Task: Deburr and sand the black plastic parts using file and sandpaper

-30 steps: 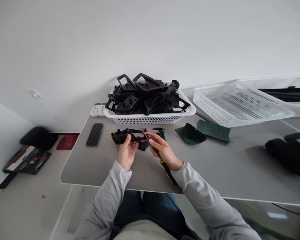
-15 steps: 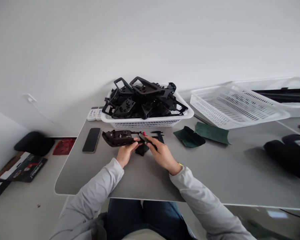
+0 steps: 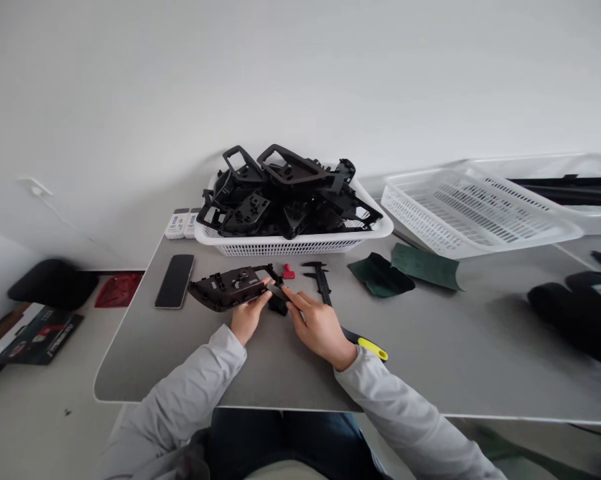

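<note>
My left hand (image 3: 247, 320) is closed on the right end of a dark plastic trim piece (image 3: 225, 288), which has clips and an opening. The piece is tilted above the table. My right hand (image 3: 323, 330) grips a flat file (image 3: 279, 293), its grey blade touching or close to the piece's right end near my left thumb. The file's black and yellow handle (image 3: 373, 348) sticks out behind my right wrist. Below the blade lies a small black item (image 3: 279, 307), partly hidden. A black caliper (image 3: 321, 280) and a small red object (image 3: 288, 272) lie just beyond my right hand.
A white basket (image 3: 290, 248) heaped with black plastic parts (image 3: 293, 193) stands at the back. A phone (image 3: 175, 281) and two small white boxes (image 3: 181, 224) are left. Dark green sheets (image 3: 425, 267), an empty-looking white basket (image 3: 480, 213) and a black item (image 3: 575, 313) are right.
The trim piece has shifted left and tilted. The file has drawn back toward me, showing more of its handle. The caliper and red object are less covered. The view has shifted slightly.
</note>
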`<control>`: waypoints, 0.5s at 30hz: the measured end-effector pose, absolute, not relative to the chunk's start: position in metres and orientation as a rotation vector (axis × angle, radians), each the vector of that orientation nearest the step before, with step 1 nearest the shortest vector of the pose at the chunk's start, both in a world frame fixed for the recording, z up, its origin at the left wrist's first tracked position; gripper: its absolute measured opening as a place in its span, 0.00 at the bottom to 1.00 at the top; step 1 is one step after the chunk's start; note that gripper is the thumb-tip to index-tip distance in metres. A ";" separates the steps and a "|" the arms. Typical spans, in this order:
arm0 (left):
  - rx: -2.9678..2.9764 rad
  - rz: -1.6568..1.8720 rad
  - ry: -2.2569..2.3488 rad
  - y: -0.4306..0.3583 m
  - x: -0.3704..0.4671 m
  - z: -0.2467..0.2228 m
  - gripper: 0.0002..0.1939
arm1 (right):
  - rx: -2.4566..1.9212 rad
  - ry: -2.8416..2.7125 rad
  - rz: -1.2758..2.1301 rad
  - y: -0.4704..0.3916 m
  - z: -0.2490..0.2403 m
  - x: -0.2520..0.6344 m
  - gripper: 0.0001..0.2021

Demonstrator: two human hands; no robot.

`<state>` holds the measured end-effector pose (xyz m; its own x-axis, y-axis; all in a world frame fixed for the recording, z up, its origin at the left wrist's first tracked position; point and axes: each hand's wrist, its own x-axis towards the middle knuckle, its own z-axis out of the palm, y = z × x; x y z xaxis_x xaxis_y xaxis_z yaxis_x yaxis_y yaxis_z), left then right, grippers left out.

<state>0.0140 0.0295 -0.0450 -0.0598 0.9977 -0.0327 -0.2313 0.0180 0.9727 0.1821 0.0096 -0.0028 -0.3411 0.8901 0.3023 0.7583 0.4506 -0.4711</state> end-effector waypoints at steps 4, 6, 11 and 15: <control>0.966 1.368 1.091 0.028 0.018 -0.037 0.17 | -1.412 -2.162 0.329 0.009 -0.003 0.183 0.19; 0.944 1.375 1.089 0.027 0.019 -0.032 0.17 | -1.386 -2.170 0.343 0.009 -0.004 0.182 0.19; 0.894 1.388 1.062 0.027 0.020 -0.031 0.17 | -1.415 -2.171 0.325 0.008 -0.004 0.182 0.19; 0.834 1.387 1.031 0.028 0.021 -0.033 0.17 | -1.400 -2.164 0.340 0.009 -0.003 0.183 0.19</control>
<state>0.0211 0.0278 -0.0328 -0.0884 0.9926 -0.0838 -0.3663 0.0458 0.9294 0.1827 0.0088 -0.0034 -0.3184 0.8999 0.2982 0.7651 0.4296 -0.4796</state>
